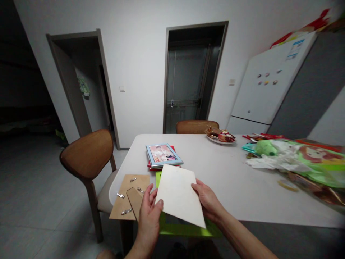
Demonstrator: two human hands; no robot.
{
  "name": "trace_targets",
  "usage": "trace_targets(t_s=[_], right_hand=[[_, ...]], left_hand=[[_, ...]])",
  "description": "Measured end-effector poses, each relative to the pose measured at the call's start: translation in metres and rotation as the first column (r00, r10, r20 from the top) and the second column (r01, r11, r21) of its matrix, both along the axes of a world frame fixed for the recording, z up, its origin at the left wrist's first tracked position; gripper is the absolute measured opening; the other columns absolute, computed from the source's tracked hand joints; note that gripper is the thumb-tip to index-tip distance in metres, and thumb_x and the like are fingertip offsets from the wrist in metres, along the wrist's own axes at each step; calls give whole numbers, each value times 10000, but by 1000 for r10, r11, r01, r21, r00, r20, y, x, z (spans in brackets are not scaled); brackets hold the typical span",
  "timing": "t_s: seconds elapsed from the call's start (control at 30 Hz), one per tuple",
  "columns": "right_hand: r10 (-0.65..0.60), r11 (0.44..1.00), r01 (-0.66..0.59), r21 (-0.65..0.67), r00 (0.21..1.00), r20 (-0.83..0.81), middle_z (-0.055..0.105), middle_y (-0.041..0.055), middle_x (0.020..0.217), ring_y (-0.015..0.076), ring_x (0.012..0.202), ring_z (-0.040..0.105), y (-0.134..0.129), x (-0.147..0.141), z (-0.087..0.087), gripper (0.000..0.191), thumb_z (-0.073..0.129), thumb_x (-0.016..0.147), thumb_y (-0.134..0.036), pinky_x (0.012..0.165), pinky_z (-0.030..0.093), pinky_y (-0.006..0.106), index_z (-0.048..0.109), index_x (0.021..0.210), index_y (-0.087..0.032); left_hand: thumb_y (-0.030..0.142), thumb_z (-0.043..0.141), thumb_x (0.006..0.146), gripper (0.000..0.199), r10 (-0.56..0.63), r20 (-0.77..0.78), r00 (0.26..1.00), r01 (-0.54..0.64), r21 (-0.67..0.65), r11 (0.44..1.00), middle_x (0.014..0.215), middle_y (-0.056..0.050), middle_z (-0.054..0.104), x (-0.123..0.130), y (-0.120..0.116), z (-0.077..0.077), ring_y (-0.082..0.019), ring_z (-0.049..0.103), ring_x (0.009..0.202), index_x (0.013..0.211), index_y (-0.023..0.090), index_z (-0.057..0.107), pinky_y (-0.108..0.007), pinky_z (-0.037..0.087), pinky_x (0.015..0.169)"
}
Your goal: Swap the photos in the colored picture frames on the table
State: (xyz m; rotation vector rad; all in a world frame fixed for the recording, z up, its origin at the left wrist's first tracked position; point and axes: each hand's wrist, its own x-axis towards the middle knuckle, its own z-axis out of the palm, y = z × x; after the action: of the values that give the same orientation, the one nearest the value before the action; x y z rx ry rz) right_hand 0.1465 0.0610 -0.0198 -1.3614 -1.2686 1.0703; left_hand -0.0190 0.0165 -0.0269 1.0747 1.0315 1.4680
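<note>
A blank white sheet of paper or thin card (180,196) is held tilted above the table's front edge. My left hand (149,217) grips its left edge, thumb on top. On the opposite edge, my right hand (208,201) pinches the sheet between thumb and fingers. Below it lies a bright green frame (188,231), mostly covered by the sheet and hands. To the left is a brown backing board (118,212) with several small metal clips (126,211) and a narrower brown piece (134,201) on it. A light-blue picture frame (163,155) with a photo rests on something red (149,167) beyond.
The white table (223,169) carries a plate of wrapped items (221,136) at the far side. Plastic bags and packaging (296,154) heap up on the right, near a tape roll (288,185). Wooden chairs (88,154) stand left and behind; a fridge (265,79) is back right.
</note>
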Motion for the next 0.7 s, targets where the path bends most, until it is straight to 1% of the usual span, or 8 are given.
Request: trace_targets(t_s=[0.07, 0.1, 0.17, 0.23, 0.33, 0.43, 0.57, 0.7], right_hand=[[72, 993, -83, -88, 990, -120, 663, 78, 783, 182, 634, 614, 2, 16, 1, 460, 334, 693, -195, 553, 474, 277, 429, 1137, -118], [96, 986, -120, -117, 977, -193, 664, 77, 785, 181, 626, 615, 3, 22, 0, 479, 342, 681, -180, 558, 473, 280, 416, 1150, -118], [113, 981, -144, -128, 968, -222, 666, 68, 782, 176, 617, 615, 5, 27, -2, 503, 345, 663, -161, 559, 472, 276, 410, 1160, -122], [116, 981, -144, -132, 973, -198, 667, 62, 775, 174, 613, 614, 9, 26, -6, 516, 347, 645, -153, 546, 468, 267, 422, 1154, -116], [119, 983, -136, -126, 984, -129, 668, 59, 770, 167, 612, 611, 17, 19, -12, 508, 343, 631, -155, 540, 463, 251, 460, 1122, -100], [116, 989, -121, -89, 991, -59, 666, 56, 765, 158, 599, 606, 25, 16, -18, 495, 343, 631, -164, 548, 461, 246, 490, 1098, -92], [82, 996, -78, -47, 993, 82, 663, 47, 738, 152, 575, 593, 32, 17, -22, 491, 349, 637, -169, 533, 448, 236, 517, 1093, -97], [-47, 999, 44, 15, 940, 339, 659, 54, 721, 158, 597, 587, 36, 20, -23, 495, 371, 667, -197, 565, 440, 240, 500, 1128, -71]], left_hand=[[238, 504, 687, 492, -16, -229, 973, 20, 14, 1000, 1171, -139, 500, -5, -3, -4, -221, 462, 1084, 1153, 116, 403, -365, 356, 927], [211, 500, 680, 466, -24, -358, 933, 36, 25, 999, 1175, -135, 497, -6, -5, -5, -221, 443, 1103, 1131, 118, 431, -374, 331, 949], [160, 502, 656, 454, -45, -579, 814, 93, 53, 994, 1191, -122, 488, -7, -11, -9, -228, 416, 1128, 1108, 133, 466, -399, 293, 977], [131, 523, 626, 486, -59, -714, 698, 172, 87, 981, 1220, -125, 464, -5, -15, -14, -245, 397, 1144, 1110, 141, 475, -427, 285, 983], [136, 569, 614, 525, -47, -822, 568, 288, 145, 947, 1259, -142, 420, -5, -18, -24, -269, 365, 1167, 1128, 152, 465, -473, 296, 971], [133, 599, 609, 549, 1, -881, 473, 351, 189, 917, 1267, -154, 404, -8, -17, -31, -277, 346, 1179, 1138, 157, 451, -492, 312, 960], [93, 593, 606, 531, 41, -909, 415, 364, 207, 908, 1260, -161, 412, -9, -16, -33, -274, 359, 1171, 1118, 139, 460, -481, 330, 956], [101, 576, 619, 461, 12, -927, 374, 381, 165, 910, 1255, -155, 421, -6, -17, -25, -277, 368, 1164, 1071, 140, 493, -484, 319, 960]])
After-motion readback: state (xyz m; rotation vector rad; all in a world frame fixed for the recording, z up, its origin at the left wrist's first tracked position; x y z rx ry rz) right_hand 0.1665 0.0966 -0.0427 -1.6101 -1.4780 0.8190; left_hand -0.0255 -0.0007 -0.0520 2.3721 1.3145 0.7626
